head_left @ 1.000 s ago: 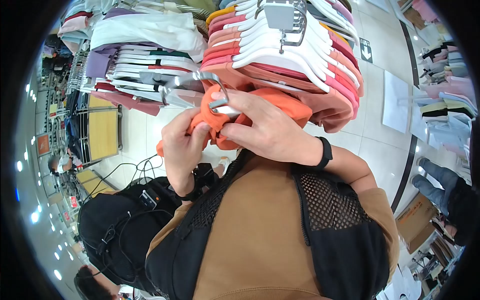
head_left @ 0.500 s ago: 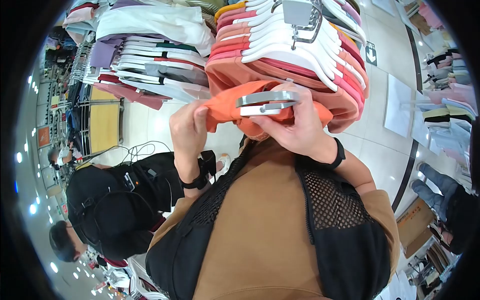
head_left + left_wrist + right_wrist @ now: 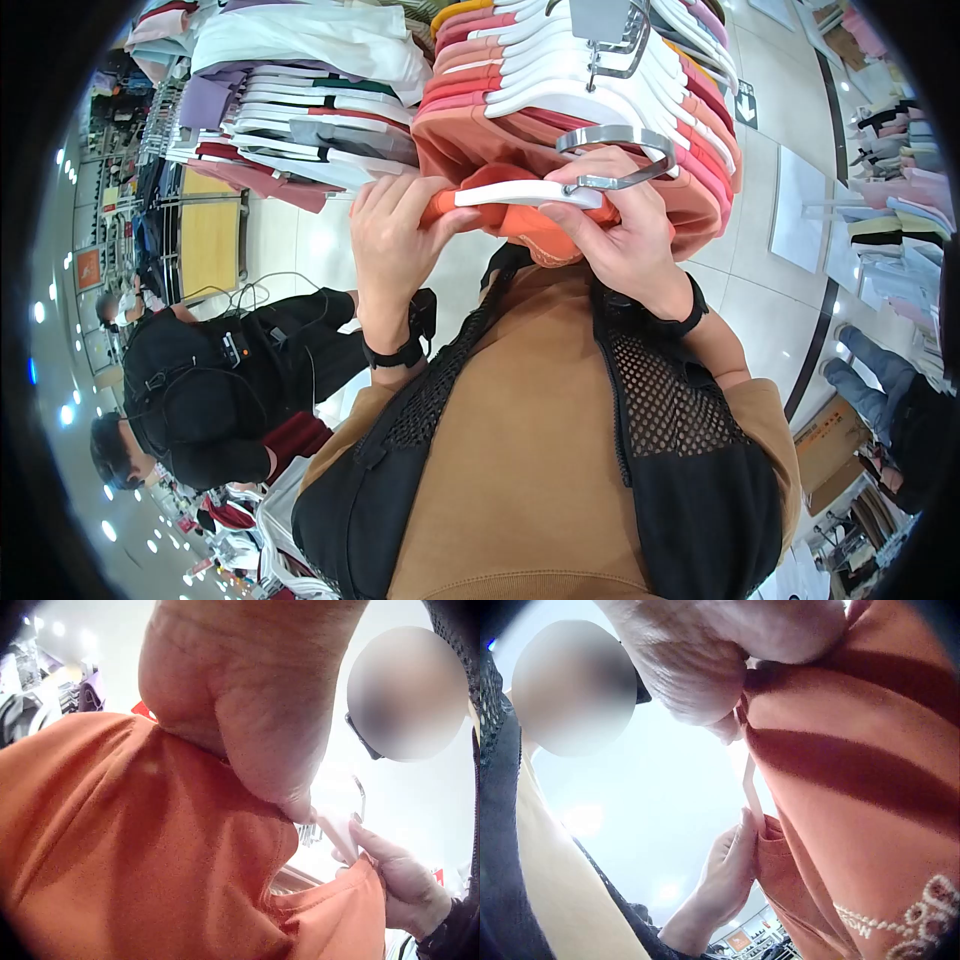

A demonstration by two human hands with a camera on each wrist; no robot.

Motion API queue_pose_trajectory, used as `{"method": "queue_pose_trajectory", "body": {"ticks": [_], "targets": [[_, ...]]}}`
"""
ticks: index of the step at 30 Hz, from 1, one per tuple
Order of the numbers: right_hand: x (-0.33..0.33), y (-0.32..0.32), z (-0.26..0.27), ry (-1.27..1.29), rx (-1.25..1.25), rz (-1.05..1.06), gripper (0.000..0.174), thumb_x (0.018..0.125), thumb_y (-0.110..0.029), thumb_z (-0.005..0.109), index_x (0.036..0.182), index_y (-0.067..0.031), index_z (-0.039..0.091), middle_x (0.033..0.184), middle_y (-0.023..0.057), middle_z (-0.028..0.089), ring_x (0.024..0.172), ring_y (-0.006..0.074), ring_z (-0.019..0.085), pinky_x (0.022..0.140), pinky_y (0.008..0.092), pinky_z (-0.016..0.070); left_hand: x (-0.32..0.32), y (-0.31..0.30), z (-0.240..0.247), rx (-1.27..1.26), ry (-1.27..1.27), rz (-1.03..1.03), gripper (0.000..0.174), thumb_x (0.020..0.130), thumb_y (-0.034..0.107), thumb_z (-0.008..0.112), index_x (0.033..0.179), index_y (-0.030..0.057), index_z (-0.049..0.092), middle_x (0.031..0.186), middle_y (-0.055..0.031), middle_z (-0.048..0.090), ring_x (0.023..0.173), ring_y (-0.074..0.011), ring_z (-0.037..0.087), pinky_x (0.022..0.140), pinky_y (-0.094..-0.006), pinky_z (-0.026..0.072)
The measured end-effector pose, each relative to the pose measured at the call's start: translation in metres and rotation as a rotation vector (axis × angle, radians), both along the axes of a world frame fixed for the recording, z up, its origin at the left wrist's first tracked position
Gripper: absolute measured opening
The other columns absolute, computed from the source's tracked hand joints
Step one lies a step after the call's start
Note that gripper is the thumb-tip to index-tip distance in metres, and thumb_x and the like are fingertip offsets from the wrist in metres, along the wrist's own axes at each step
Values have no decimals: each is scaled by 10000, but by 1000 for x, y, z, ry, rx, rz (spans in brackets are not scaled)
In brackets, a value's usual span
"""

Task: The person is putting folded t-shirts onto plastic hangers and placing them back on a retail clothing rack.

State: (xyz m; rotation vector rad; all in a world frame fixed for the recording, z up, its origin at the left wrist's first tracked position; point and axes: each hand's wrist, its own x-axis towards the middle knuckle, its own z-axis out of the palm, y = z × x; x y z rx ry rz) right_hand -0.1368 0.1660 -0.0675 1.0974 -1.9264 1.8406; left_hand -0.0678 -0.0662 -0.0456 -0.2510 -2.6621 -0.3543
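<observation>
An orange T-shirt (image 3: 540, 235) with pale embroidered lettering hangs on a white hanger (image 3: 510, 192) in front of the person's chest. My left hand (image 3: 395, 235) grips one shoulder of the shirt and the hanger's arm, thumb toward the body. Near the base of the flat metal hook (image 3: 640, 160), my right hand (image 3: 630, 235) pinches the hanger and the neckline fabric. In the left wrist view, the shirt's orange cloth (image 3: 150, 840) drops below the palm. The right wrist view shows the white embroidery (image 3: 922, 919) low on the shirt front.
Just ahead stands a rack of coral and red shirts on white hangers (image 3: 560, 100). More garments (image 3: 310, 130) hang and lie to its left. A person in black (image 3: 200, 390) with cables is at the left; another person's jeans (image 3: 865, 370) and a cardboard box (image 3: 830, 440) are at the right.
The bunched shirt has been spread along the hanger. My left hand has shifted onto the shirt's shoulder, and my right hand has moved rightward with the hook turned to the right.
</observation>
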Motion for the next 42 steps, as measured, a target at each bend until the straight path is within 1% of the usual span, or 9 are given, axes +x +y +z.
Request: {"method": "queue_pose_trajectory", "body": {"ticks": [4,11,20,26,27,29,32,36,42], "targets": [[2,3,1,-67,30,36,248,822,-64,769,1025,-20,634,936,95,656,837,246,610,740,336,487,-1,-3,0,5,-4,-30,315,733,327,805,860,72,670,704,-55,603,662,-272,553,653,-376,418],[-9,27,2,39,362,-42,185,873,-207,734,890,-42,651,811,104,612,764,297,589,690,382,474,2,-14,3,82,140,58,367,689,425,797,782,101,652,676,-18,604,617,-242,557,592,-365,394],[5,31,11,-164,411,106,130,924,-137,667,1020,-50,661,765,115,620,652,293,616,575,379,472,-7,-14,-15,192,146,-78,422,755,462,773,831,68,643,761,-54,624,697,-275,579,649,-364,426],[7,43,18,-298,306,117,155,925,-86,666,1064,-17,665,785,85,609,615,196,554,577,307,441,-8,-37,-53,354,163,14,539,1015,510,463,837,19,599,764,-110,597,688,-300,586,600,-368,442],[7,46,19,-298,305,117,155,925,-86,666,1064,-17,665,785,85,609,615,196,554,577,307,441,-7,-38,-57,354,163,15,539,1015,510,463,837,19,599,764,-110,597,688,-300,586,600,-368,442],[7,52,21,-362,349,178,189,931,-99,668,1097,-11,645,817,87,616,638,197,555,592,303,443,-5,-38,-63,284,170,115,764,1032,616,229,750,-4,576,685,-121,571,616,-278,573,566,-358,415],[5,65,29,-387,406,254,214,957,-142,647,1119,-4,626,836,97,622,677,222,579,629,319,456,-6,-41,-72,285,195,116,807,1025,634,163,720,4,565,623,-109,543,564,-279,557,534,-353,401],[5,74,34,-427,470,280,218,982,-163,612,1123,2,623,856,108,628,720,239,601,663,338,464,-6,-51,-81,323,204,111,821,1024,633,138,705,10,567,611,-108,547,534,-288,546,515,-347,393],[7,75,31,-464,433,239,218,991,-159,600,1137,1,623,886,111,630,743,244,596,685,344,470,-13,-41,-60,222,273,187,582,1022,522,377,780,56,627,710,-93,621,639,-284,596,589,-352,445]]}}
